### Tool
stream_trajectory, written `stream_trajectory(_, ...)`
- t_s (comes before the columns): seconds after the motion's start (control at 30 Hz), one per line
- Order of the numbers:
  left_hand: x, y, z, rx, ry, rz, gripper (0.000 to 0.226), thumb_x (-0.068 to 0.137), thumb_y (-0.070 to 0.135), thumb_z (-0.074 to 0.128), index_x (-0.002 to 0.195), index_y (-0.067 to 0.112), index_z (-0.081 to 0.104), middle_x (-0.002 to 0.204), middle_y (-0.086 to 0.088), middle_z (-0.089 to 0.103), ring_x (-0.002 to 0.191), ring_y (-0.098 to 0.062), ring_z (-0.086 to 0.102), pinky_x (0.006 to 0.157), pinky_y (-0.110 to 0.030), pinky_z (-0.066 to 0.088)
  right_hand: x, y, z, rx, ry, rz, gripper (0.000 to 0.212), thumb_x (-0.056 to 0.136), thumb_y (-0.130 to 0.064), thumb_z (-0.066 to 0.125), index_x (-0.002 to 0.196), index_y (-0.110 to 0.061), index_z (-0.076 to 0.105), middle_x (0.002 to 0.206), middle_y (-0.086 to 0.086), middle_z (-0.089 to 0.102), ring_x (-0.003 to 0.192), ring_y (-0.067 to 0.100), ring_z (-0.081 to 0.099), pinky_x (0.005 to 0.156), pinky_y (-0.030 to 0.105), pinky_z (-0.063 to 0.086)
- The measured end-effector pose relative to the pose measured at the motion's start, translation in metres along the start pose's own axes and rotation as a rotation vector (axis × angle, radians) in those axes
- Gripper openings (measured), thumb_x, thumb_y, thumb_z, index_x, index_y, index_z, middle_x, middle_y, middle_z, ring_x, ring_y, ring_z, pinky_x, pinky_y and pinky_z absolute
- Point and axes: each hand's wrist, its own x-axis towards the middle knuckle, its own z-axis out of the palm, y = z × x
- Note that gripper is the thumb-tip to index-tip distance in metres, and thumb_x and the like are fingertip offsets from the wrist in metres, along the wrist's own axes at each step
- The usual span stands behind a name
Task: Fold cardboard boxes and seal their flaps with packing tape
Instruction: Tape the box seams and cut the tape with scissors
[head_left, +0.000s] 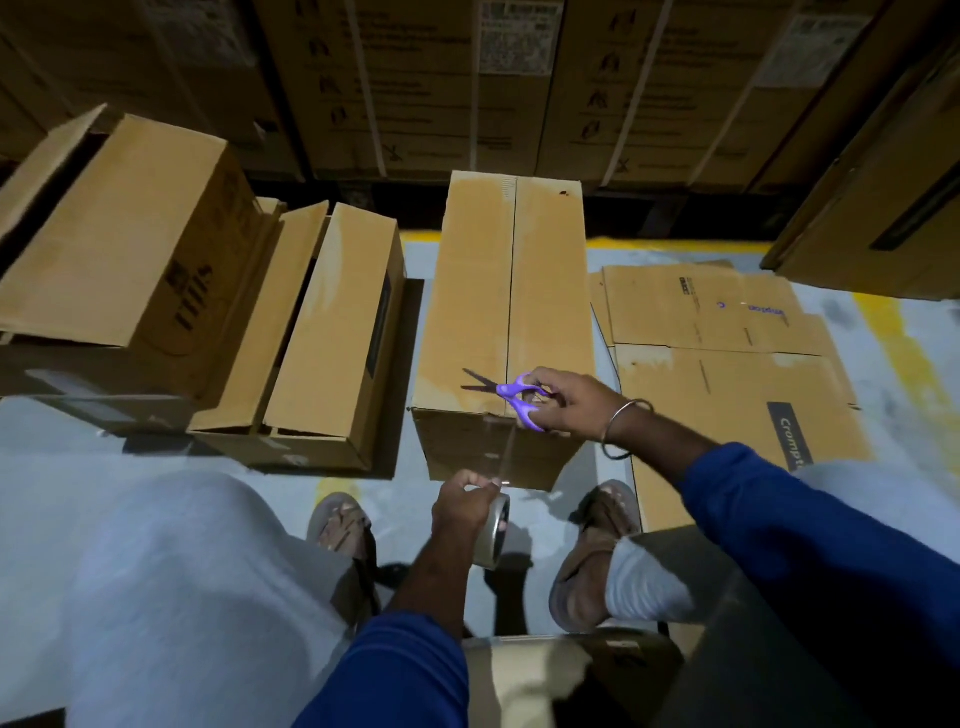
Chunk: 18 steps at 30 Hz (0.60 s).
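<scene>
Nearest to us, our left hand (464, 498) is curled around the roll of tape (493, 535), holding it just above the floor (218, 467) between our two sandalled feet (592, 551). A clear strip of tape (506, 452) runs taut from the roll up to the near edge of the box (506, 322) standing in front of us. Our right hand (569, 402), with a metal bangle (626, 428) on its wrist, grips the purple scissors (511, 397) through the handles; the blades are spread apart and point left over the near end of the box top, close to where the strip meets the cardboard. The box's top flaps are closed, meeting along a centre seam. To its right, flattened cardboard (722, 353) lies on the floor. To its left, two open boxes (332, 332) sit side by side, and beyond them a larger box (130, 234) rests with a flap raised. At the far side a wall of stacked cartons (467, 83) runs across.
</scene>
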Motion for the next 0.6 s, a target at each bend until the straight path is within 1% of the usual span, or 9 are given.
stream_trajectory(0.03, 0.001, 0.000, 0.000, 0.003, 0.005, 0.008, 0.018, 0.093, 0.028, 0.077, 0.088, 0.014, 0.066, 0.069, -0.002, 0.070, 0.039, -0.003, 0.062, 0.044, -0.015, 0.047, -0.005, -0.003, -0.012, 0.025, -0.082, 0.085, 0.019, 0.088, -0.028, 0.074, 0.104, -0.036, 0.068, 0.091, -0.008, 0.073, 0.079, 0.016, 0.068, 0.068, 0.025, 0.052)
stream_trajectory(0.1, 0.000, 0.003, 0.001, 0.000, 0.001, 0.003, 0.015, 0.095, 0.024, 0.075, 0.089, 0.014, 0.066, 0.070, 0.001, 0.066, 0.035, 0.003, 0.056, 0.035, -0.012, 0.038, -0.018, -0.004, -0.029, 0.068, -0.303, 0.315, 0.012, 0.089, -0.033, 0.078, 0.095, -0.024, 0.072, 0.097, 0.010, 0.075, 0.084, 0.030, 0.075, 0.068, 0.034, 0.058)
stream_trajectory(0.17, 0.002, 0.003, 0.002, -0.027, -0.019, -0.018, 0.013, 0.095, 0.021, 0.074, 0.088, 0.014, 0.065, 0.071, 0.000, 0.065, 0.033, 0.003, 0.055, 0.035, -0.013, 0.039, -0.024, 0.003, -0.034, -0.005, -0.465, 0.504, 0.025, 0.083, -0.040, 0.084, 0.089, -0.018, 0.074, 0.090, 0.011, 0.072, 0.082, 0.026, 0.073, 0.072, 0.037, 0.059)
stream_trajectory(0.23, 0.000, 0.004, 0.001, -0.044, -0.014, -0.037, 0.012, 0.093, 0.021, 0.076, 0.088, 0.015, 0.067, 0.073, -0.001, 0.068, 0.034, 0.001, 0.057, 0.040, -0.016, 0.043, -0.021, 0.017, -0.027, -0.085, -0.561, 0.630, 0.053, 0.072, -0.050, 0.086, 0.105, -0.010, 0.075, 0.086, 0.012, 0.068, 0.080, 0.024, 0.067, 0.073, 0.035, 0.057)
stream_trajectory(0.3, 0.002, 0.002, 0.002, -0.063, -0.019, -0.040, 0.012, 0.094, 0.019, 0.075, 0.088, 0.013, 0.067, 0.076, -0.003, 0.069, 0.034, 0.000, 0.057, 0.038, -0.016, 0.044, -0.011, 0.033, -0.014, -0.096, -0.623, 0.703, 0.078, 0.064, -0.058, 0.085, 0.123, -0.009, 0.070, 0.085, 0.014, 0.062, 0.079, 0.028, 0.058, 0.075, 0.036, 0.052)
stream_trajectory(0.37, -0.001, 0.003, 0.001, -0.069, -0.013, -0.032, 0.011, 0.095, 0.017, 0.074, 0.088, 0.012, 0.066, 0.076, -0.003, 0.068, 0.036, 0.001, 0.058, 0.036, -0.014, 0.043, -0.001, 0.041, -0.003, -0.090, -0.618, 0.728, 0.073, 0.067, -0.061, 0.084, 0.118, -0.011, 0.070, 0.081, 0.011, 0.057, 0.076, 0.027, 0.055, 0.075, 0.035, 0.050)
stream_trajectory(0.43, 0.000, 0.004, 0.000, -0.072, -0.015, -0.038, 0.012, 0.093, 0.020, 0.076, 0.086, 0.014, 0.068, 0.079, -0.003, 0.070, 0.053, -0.006, 0.068, 0.050, -0.016, 0.053, 0.007, 0.041, 0.005, -0.050, -0.587, 0.731, 0.055, 0.075, -0.060, 0.082, 0.101, -0.013, 0.071, 0.076, 0.005, 0.052, 0.067, 0.020, 0.053, 0.071, 0.030, 0.053)
stream_trajectory(0.5, -0.001, 0.005, -0.001, -0.072, -0.008, -0.052, 0.013, 0.090, 0.023, 0.079, 0.084, 0.016, 0.070, 0.084, -0.003, 0.073, 0.078, -0.022, 0.072, 0.072, -0.029, 0.059, 0.014, 0.042, 0.011, -0.010, -0.579, 0.733, 0.052, 0.072, -0.062, 0.083, 0.090, -0.016, 0.069, 0.074, 0.002, 0.051, 0.064, 0.016, 0.051, 0.070, 0.029, 0.054)
stream_trajectory(0.6, -0.002, 0.009, -0.002, -0.071, -0.019, -0.063, 0.012, 0.089, 0.025, 0.080, 0.086, 0.017, 0.072, 0.086, -0.004, 0.076, 0.083, -0.027, 0.075, 0.082, -0.042, 0.064, 0.021, 0.042, 0.015, -0.005, -0.597, 0.712, 0.048, 0.074, -0.060, 0.083, 0.087, -0.017, 0.066, 0.072, 0.001, 0.052, 0.060, 0.014, 0.049, 0.061, 0.024, 0.050)
